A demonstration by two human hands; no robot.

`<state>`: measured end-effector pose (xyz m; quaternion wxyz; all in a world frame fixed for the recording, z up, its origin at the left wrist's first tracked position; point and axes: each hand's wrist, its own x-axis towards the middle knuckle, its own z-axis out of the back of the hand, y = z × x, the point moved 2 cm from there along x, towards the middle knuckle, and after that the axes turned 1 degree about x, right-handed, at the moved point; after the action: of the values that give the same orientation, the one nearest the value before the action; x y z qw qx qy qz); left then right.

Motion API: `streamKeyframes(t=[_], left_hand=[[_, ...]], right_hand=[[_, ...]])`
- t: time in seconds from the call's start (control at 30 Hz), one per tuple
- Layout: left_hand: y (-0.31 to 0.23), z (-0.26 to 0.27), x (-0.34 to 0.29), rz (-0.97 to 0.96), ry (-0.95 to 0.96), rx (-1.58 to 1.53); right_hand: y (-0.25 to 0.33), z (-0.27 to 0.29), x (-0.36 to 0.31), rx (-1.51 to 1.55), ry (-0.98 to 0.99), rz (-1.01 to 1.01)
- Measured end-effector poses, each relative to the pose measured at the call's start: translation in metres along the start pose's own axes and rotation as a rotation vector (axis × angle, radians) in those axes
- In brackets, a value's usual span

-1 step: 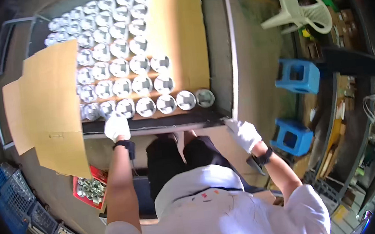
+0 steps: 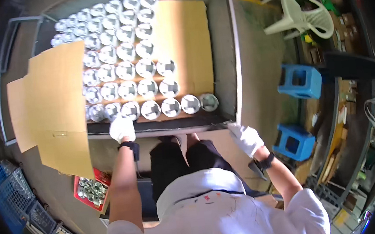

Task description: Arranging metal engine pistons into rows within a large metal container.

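Observation:
In front of me stands a large dark-walled bin [image 2: 238, 67] with a pale metal rim. Rows of round silver metal parts that look like pistons [image 2: 150, 109] stand in it on a cardboard sheet [image 2: 189, 40]. My left hand [image 2: 122, 128], in a white glove, is closed over the near rim, close to the front row; its fingertips are partly hidden. At the near right corner, my right hand [image 2: 246, 139], also gloved, grips the rim with bent fingers. Neither hand holds a piston.
A cardboard flap [image 2: 57, 102] covers the bin's left side. Below it sits a red crate [image 2: 80, 197] of metal parts. Blue crates [image 2: 11, 188] stand farther left. Two blue stools [image 2: 294, 142], a white plastic chair [image 2: 311, 15] and loaded shelves [image 2: 343, 115] line the right.
The bin and its surroundings appear slightly lower and farther right in the view. Both hands keep their places on the rim, and the pistons keep their arrangement.

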<state>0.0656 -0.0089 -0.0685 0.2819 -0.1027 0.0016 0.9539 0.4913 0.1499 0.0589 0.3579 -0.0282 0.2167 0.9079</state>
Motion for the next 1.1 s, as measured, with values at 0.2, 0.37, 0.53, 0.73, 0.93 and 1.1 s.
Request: streamKeyframes(t=[0.2,0.37,0.53,0.73,0.93,1.1], left_hand=[[-0.001,0.003,0.002,0.034,0.104,-0.092],[0.03,0.013,-0.009,-0.065,0.028,-0.795],[0.079,0.032,-0.058,0.004,-0.102,-1.068],[0.15,0.052,-0.154,0.503,0.157,-1.563],[0.204,0.044,-0.277,0.888,-0.178,-1.553],[0.183,0.01,-0.385,1.168,-0.411,-1.561]], right_hand=[[0.043,0.008,-0.026,-0.17,0.147,-0.068],[0.073,0.011,-0.031,-0.177,0.17,-0.028],[0.093,0.012,-0.006,-0.124,0.1,0.079],[0.13,0.031,0.056,-0.114,0.312,0.177],[0.175,0.029,0.13,-0.249,0.562,0.432],[0.194,0.008,0.175,-0.324,0.602,0.622]])
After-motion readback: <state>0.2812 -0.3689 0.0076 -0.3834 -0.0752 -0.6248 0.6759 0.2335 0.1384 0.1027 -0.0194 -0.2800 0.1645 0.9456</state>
